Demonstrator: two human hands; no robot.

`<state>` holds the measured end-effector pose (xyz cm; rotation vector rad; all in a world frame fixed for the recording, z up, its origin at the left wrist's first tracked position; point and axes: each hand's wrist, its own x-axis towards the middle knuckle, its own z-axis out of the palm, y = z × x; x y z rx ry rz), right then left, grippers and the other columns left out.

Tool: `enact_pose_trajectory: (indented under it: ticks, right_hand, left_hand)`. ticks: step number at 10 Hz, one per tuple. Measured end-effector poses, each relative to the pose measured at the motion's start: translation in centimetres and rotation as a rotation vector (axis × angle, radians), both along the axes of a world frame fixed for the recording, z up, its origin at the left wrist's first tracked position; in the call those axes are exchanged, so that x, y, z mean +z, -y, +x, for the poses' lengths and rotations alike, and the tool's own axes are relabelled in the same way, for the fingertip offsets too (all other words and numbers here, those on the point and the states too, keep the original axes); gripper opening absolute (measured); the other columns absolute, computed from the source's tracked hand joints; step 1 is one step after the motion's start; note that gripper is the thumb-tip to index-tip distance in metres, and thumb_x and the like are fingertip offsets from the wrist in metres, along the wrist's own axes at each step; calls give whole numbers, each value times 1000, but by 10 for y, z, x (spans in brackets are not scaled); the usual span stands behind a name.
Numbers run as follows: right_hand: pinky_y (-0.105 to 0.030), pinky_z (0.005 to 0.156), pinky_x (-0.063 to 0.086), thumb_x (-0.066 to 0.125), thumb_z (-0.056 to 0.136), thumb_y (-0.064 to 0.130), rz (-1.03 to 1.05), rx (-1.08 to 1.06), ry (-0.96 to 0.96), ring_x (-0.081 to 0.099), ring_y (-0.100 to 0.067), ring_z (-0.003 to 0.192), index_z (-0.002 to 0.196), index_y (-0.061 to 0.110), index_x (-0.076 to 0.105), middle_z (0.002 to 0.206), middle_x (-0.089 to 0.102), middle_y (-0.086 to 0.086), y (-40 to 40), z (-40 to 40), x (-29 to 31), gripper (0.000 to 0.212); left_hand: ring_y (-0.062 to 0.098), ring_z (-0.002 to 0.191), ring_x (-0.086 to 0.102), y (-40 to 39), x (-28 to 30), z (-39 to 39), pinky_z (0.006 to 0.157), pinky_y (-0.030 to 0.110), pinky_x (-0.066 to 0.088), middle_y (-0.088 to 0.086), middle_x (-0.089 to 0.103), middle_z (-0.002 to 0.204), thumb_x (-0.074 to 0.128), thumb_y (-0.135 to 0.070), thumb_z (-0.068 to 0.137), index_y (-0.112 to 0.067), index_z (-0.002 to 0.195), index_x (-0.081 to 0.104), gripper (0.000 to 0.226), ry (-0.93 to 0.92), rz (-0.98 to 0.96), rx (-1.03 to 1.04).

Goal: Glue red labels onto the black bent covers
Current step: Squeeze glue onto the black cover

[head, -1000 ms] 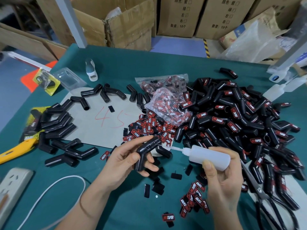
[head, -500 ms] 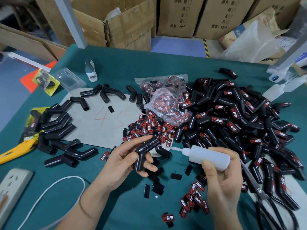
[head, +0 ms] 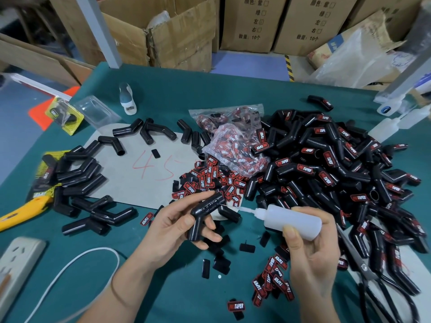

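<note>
**Glue going onto bent cover, label not yet on**

Left hand (head: 173,227) clamped round one black bent cover (head: 205,214), held up over the worktop (head: 163,287), bend at top, upper arm tilted toward the right. Right hand (head: 310,250) wrapped round white glue bottle (head: 291,221), lying near-horizontal, nozzle (head: 247,209) pointing left at upper arm of cover. Nozzle tip just beside or touching the cover; hard to tell, thin tip blurs against white patch behind. No label on held cover as far as visible.

Loose red labels (head: 210,183) heaped centre, just beyond the hands; more labels (head: 272,278) near right wrist, one alone (head: 235,306) at bottom. Bag of labels (head: 235,148) behind heap. Unlabelled covers (head: 79,176) grouped left around grey sheet (head: 140,173); labelled pile (head: 338,169) right. Scissors (head: 363,269) at right edge, knife (head: 25,208) far left.

Step in hand, judged: dosing glue on flat face of upper arm. To do well:
- Keep face turned up, cover steady, thumb clear of glue patch.
- Squeeze lightly, small dab; excess likely to ooze past label edge.
- Lift nozzle cleanly to avoid strings.
- Then bottle down, take one label print-side up, press square onto the glued face.
</note>
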<state>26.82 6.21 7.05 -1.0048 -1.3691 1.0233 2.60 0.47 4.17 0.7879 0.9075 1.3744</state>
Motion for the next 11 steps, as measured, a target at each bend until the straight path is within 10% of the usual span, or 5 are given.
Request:
enact_pose_trajectory:
  ticks: [11]
  right_hand:
    - [-14, 71, 54, 67, 86, 35, -18, 39, 13, 66, -3, 88, 110, 50, 63, 109, 67, 13, 0, -2, 1, 29]
  left_hand:
    - [30, 84, 80, 0, 0, 0, 61, 26, 62, 8, 74, 94, 77, -55, 89, -31, 141, 65, 58, 10, -3, 4]
